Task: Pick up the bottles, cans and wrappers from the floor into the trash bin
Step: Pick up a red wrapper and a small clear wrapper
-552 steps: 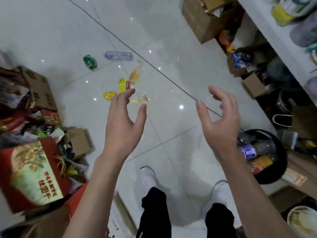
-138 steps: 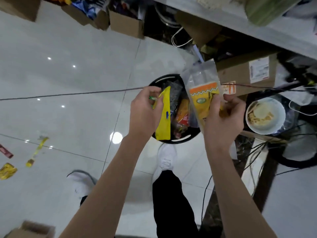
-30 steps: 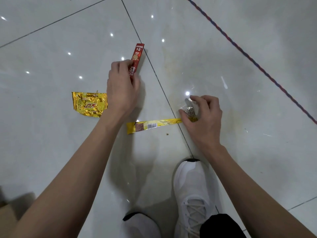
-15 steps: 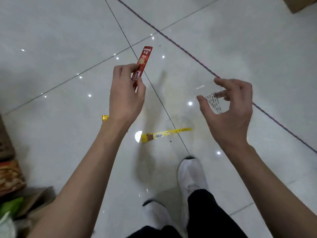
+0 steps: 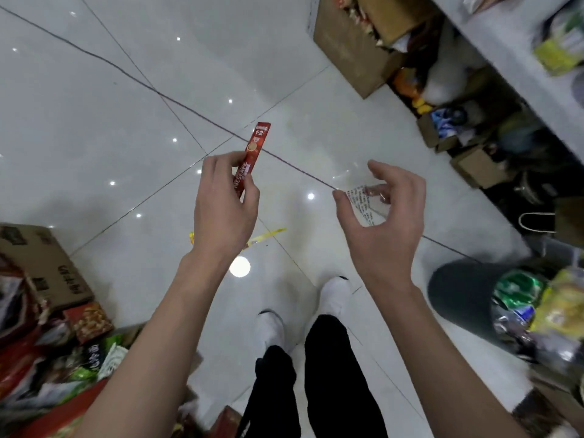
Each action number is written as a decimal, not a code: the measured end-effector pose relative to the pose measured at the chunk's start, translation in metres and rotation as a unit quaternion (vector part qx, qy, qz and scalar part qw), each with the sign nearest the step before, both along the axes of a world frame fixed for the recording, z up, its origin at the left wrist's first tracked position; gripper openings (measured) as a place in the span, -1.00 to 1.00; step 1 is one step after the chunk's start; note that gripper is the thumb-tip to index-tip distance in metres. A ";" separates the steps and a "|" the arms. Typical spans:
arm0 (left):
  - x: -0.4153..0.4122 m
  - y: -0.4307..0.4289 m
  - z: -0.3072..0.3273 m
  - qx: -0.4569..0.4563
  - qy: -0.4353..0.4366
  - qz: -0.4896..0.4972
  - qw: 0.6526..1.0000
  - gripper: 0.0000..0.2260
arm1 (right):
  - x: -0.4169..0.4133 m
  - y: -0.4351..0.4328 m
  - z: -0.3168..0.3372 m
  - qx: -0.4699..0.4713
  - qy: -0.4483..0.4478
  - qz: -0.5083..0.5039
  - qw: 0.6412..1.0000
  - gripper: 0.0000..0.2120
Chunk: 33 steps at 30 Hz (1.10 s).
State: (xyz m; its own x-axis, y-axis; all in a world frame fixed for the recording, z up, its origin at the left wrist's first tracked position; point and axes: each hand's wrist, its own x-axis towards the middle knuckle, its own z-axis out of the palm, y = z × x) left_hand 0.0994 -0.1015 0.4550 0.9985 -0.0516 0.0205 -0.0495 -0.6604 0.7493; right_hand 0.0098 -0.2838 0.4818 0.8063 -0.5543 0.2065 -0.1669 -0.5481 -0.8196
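While raised over the floor, left hand point(image 5: 224, 210): pinches the lower end of a slim red stick sachet point(image 5: 252, 153) with white lettering, thumb against curled fingers.
Sachet position: upright, leaning a little to the right, upper half jutting above the fingers, clear of the floor.
Right hand point(image 5: 385, 222): curled round a crumpled clear plastic wrapper point(image 5: 361, 202) with black print, thumb tip and fingertips closing on it.
Wrapper position: in the air, about level with the sachet and apart from it.
Long yellow strip wrapper point(image 5: 268, 234): flat on the glossy white tiled floor point(image 5: 94, 105) near its middle, partly hidden behind the left wrist.
Round black trash bin point(image 5: 458, 298): on the floor at its right edge, beside the right forearm; holds a green can point(image 5: 515, 287), a yellow packet point(image 5: 565, 305) and crumpled plastic.
White shoes point(image 5: 335, 295): side by side on the tiles between the forearms, black trousers point(image 5: 331, 374) above.
Open brown cardboard box point(image 5: 354, 58): at the far right edge of the floor.
Second brown cardboard box point(image 5: 44, 267): at the left edge, among red and green packets.
Thin dark cord point(image 5: 189, 110): diagonal across the tiles.
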 end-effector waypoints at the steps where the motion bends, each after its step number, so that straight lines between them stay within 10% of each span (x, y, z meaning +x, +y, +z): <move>1: -0.006 -0.011 0.015 -0.004 -0.002 -0.013 1.000 -0.73 | -0.009 -0.007 0.015 -0.004 -0.002 -0.011 1.000 -0.55; 18: -0.205 -0.314 0.021 -0.012 0.019 -0.205 0.978 -0.72 | -0.238 -0.253 0.040 0.025 -0.001 -0.213 0.977 -0.52; 33: -0.384 -0.545 -0.083 -0.020 0.113 -0.294 0.949 -0.67 | -0.423 -0.457 -0.084 0.007 0.059 -0.274 0.960 -0.56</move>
